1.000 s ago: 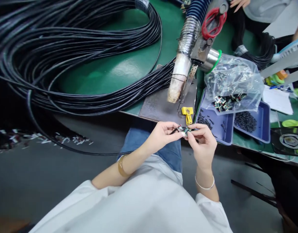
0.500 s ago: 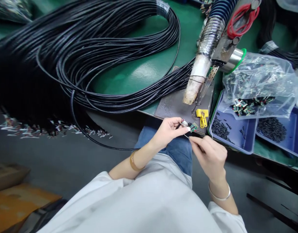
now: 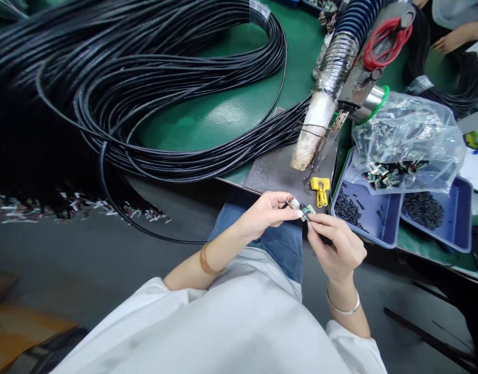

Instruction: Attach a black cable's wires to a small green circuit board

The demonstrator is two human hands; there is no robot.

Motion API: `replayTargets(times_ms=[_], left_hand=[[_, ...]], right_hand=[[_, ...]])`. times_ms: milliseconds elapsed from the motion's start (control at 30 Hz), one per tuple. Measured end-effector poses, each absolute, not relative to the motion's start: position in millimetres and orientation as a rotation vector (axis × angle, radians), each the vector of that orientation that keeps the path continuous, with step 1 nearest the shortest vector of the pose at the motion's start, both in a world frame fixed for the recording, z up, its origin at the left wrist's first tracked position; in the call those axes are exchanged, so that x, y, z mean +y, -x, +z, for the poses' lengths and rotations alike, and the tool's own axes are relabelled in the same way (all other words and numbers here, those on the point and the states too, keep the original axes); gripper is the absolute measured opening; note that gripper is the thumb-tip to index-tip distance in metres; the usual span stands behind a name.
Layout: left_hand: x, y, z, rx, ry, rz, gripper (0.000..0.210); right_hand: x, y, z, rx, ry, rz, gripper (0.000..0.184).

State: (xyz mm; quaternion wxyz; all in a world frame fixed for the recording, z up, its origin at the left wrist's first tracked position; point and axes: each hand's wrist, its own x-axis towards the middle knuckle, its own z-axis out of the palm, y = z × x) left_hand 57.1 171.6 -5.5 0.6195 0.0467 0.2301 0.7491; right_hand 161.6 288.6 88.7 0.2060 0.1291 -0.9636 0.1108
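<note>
My left hand (image 3: 268, 212) is closed, its thumb and fingers pinching a small green circuit board (image 3: 308, 210). Thin coloured wires (image 3: 292, 200) from the end of a black cable (image 3: 161, 236) lie at the same fingertips. My right hand (image 3: 336, 241) is closed in a pinch on a thin solder wire (image 3: 309, 219), whose tip is at the board's lower edge; the fingers hide most of it. Just beyond the board, a yellow clip-like tool (image 3: 320, 191) lies on a dark plate (image 3: 268, 171).
Above the plate hang a soldering iron (image 3: 336, 127) in a stand and a taped hose (image 3: 311, 130). A solder spool (image 3: 373, 104) is behind. On the right are two blue trays (image 3: 390, 228) of black pieces and a bag of boards (image 3: 410, 140). Bundled cables (image 3: 176, 78) fill the left. Another person's hand (image 3: 453, 40) shows top right.
My right hand has brought the solder wire up to the circuit board's edge. The whole view has shifted slightly left, and another person's hand has come into view at top right.
</note>
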Motion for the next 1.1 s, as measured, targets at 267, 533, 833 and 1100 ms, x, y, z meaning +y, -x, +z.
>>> replayTargets(times_ms=[267,533,833,1100], left_hand=[[175,-58,-2,0.519,-0.018,1.828,0.051],[179,-61,3,0.844,-0.051,1.951,0.058],[185,-58,4,0.895,-0.072,1.975,0.042],[188,-49,7,0.923,-0.078,2.073,0.035]], right_hand=[[288,-156,87,-2.514,-0.128,0.211,0.032],[284,-152,79,-2.511,-0.174,0.155,0.033],[296,-151,61,-2.564,0.172,0.676,0.024],[298,-141,65,-2.602,-0.176,0.341,0.032]])
